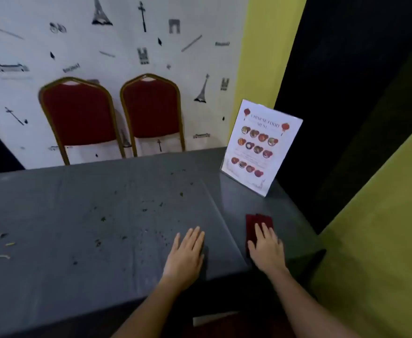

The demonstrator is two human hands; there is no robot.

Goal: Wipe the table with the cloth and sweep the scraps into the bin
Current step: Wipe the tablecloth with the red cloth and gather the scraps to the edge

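A dark red cloth (256, 222) lies flat near the right end of the grey-covered table (54, 276). My right hand (267, 247) rests palm down on the cloth's near part, fingers spread. My left hand (188, 250) lies flat on the bare tablecloth a little to the left, holding nothing. Several small dark scraps (102, 218) are scattered over the middle of the table, and a few pale strips (4, 256) lie at the far left. No bin is in view.
A standing menu card (261, 147) is at the table's far right corner. Two red chairs (78, 115) (151, 111) stand against the patterned wall behind the table. A yellow and black wall runs along the right side.
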